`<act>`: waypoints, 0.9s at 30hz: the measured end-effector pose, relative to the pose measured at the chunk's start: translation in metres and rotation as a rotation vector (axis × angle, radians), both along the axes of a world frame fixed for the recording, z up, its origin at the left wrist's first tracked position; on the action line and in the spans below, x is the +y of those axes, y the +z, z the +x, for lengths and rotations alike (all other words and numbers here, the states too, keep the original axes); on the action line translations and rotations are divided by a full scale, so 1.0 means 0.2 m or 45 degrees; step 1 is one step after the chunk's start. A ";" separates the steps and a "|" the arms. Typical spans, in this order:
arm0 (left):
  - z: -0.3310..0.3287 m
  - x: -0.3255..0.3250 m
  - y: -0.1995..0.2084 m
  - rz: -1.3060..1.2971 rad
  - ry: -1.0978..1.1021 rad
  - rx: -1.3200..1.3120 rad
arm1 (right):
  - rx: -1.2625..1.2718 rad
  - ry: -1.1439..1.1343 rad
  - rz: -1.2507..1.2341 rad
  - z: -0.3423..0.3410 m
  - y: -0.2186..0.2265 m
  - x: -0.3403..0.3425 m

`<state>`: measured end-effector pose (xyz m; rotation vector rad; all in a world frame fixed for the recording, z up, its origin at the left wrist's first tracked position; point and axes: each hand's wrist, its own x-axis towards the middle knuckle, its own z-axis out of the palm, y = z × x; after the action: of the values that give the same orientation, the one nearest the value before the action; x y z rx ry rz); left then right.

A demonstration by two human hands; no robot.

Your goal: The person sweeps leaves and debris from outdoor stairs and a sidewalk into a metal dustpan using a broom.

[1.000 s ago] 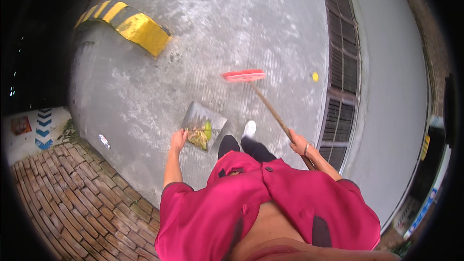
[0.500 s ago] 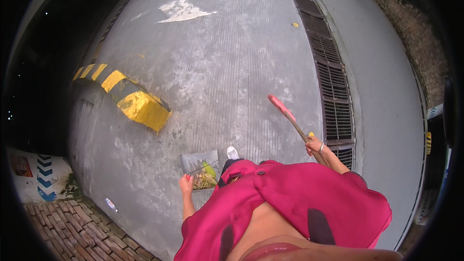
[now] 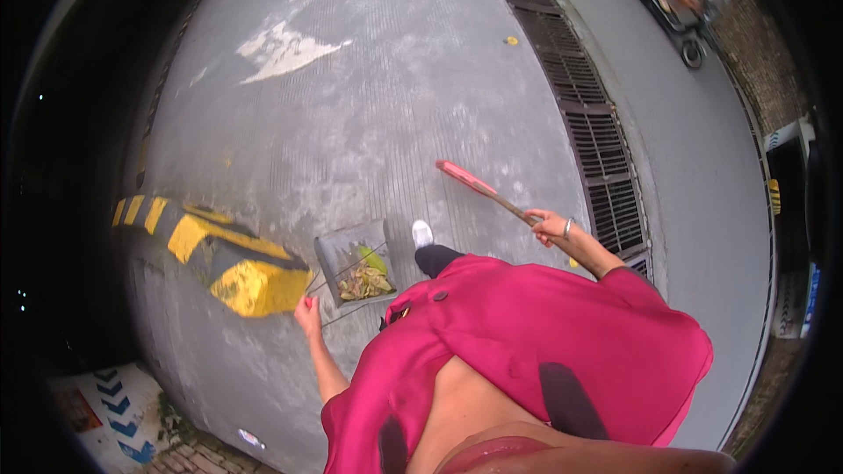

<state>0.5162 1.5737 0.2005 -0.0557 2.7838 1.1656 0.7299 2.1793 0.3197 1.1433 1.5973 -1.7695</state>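
My left hand (image 3: pixel 307 313) is closed on the thin wire handle of a grey dustpan (image 3: pixel 327 259), low over the concrete. Dry leaves (image 3: pixel 363 283) and a large yellow-green leaf (image 3: pixel 373 258) lie in the pan. Out to the right, my right hand (image 3: pixel 549 225) grips the wooden shaft of what looks like a broom (image 3: pixel 505 204). Its narrow red end points ahead and to the left; no bristles can be made out. Beside the dustpan, my white shoe (image 3: pixel 422 233) shows on the ground.
A yellow-and-black concrete barrier (image 3: pixel 255 288) stands just left of the dustpan. To the right, a metal drain grate (image 3: pixel 597 136) runs along the road. A rider on a scooter (image 3: pixel 676 22) is at the upper right. Small yellow litter (image 3: pixel 511 40) lies ahead.
The scooter has come further into view with its rider. The barrier now appears closer to the dustpan. My left hand has shifted left, and the broom's red end has swung left.
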 end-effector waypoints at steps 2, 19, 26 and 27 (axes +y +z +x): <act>-0.24 0.10 0.04 0.019 0.025 0.032 | -0.041 0.061 0.031 -0.27 -0.01 0.08; -1.66 0.42 0.18 -0.046 0.227 -0.060 | 0.002 0.931 0.685 -1.89 -0.51 0.51; -2.18 0.32 0.11 -0.086 0.308 -0.180 | -0.132 1.091 0.797 -2.45 -0.58 0.58; -2.25 0.30 0.10 -0.115 0.316 -0.191 | -0.166 1.093 0.806 -2.53 -0.57 0.59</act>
<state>0.0670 1.6331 0.2205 -0.4894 2.7512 1.0333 0.2246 2.2974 0.2049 0.5987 2.1755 -0.6464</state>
